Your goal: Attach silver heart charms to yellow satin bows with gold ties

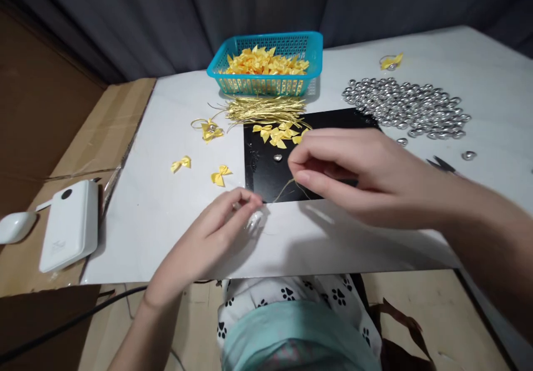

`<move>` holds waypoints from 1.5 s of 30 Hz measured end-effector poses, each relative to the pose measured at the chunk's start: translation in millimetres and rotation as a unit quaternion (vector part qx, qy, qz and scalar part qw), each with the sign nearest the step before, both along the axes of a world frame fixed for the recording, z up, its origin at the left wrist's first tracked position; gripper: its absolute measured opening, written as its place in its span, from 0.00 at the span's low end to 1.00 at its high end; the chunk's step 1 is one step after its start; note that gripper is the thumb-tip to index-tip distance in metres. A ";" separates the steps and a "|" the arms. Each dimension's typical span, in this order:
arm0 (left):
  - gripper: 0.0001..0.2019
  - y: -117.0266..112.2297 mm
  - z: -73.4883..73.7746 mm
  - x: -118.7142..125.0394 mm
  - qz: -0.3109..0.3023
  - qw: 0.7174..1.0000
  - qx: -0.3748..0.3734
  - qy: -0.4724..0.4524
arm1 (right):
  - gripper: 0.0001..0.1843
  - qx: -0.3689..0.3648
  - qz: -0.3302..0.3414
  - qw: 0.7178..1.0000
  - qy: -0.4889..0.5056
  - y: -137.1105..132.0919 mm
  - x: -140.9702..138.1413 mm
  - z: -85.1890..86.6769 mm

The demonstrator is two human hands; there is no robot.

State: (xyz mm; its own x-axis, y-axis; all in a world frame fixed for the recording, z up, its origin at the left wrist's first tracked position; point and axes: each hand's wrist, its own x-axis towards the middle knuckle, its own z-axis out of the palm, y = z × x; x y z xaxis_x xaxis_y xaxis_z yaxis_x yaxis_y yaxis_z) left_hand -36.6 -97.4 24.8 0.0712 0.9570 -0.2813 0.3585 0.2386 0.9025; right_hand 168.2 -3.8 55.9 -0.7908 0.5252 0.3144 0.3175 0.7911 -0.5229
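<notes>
My left hand (pixel 220 221) is closed in a pinch near the table's front edge. A shiny silvery piece (pixel 254 222) shows blurred below its fingertips; its kind is hard to make out. Over the black mat (pixel 270 185), my right hand (pixel 358 174) pinches a thin gold cord (pixel 287 185), whose ends hang down below the fingers. One loose silver bead (pixel 277 158) lies on the mat between the hands. Several yellow ribbon bows (pixel 278 136) lie at the mat's back edge, partly behind my right hand. Two more bows, a left one (pixel 180 164) and a nearer one (pixel 221 175), rest left of the mat.
Behind the mat lie a bundle of gold cords (pixel 266 110) and a blue basket (pixel 212 71) of yellow bows. Silver beads (pixel 412 107) spread at the right, near scissors (pixel 443 164). Finished-looking bow loops lie left (pixel 211 130) and back right (pixel 391 62). A white power bank (pixel 70 226) sits left.
</notes>
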 end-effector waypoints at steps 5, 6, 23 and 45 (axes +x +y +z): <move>0.12 27.8 5.7 23.8 0.041 0.976 0.099 -0.192 | 0.09 -0.053 0.040 0.986 -0.152 19.4 -18.3 56.9; 0.13 33.1 7.3 29.5 0.026 0.966 0.098 -0.238 | 0.09 -0.065 0.020 0.981 -0.182 20.8 -22.3 66.6; 0.05 35.6 18.9 42.1 0.041 0.955 0.178 -0.235 | 0.25 -0.002 -0.122 0.968 -0.220 40.9 -9.6 119.4; 0.16 31.7 3.4 22.7 0.023 0.971 0.120 -0.206 | 0.10 -0.264 0.019 0.959 -0.098 46.9 27.0 56.0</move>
State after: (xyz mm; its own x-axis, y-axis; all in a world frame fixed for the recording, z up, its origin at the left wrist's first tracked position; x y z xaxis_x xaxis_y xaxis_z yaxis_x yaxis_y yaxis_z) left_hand -13.9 -65.7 28.2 0.0850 0.9964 -0.0062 -0.0507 0.0105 0.9987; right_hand 195.2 43.1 111.9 -0.8287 0.5407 -0.1444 0.4271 0.4442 -0.7876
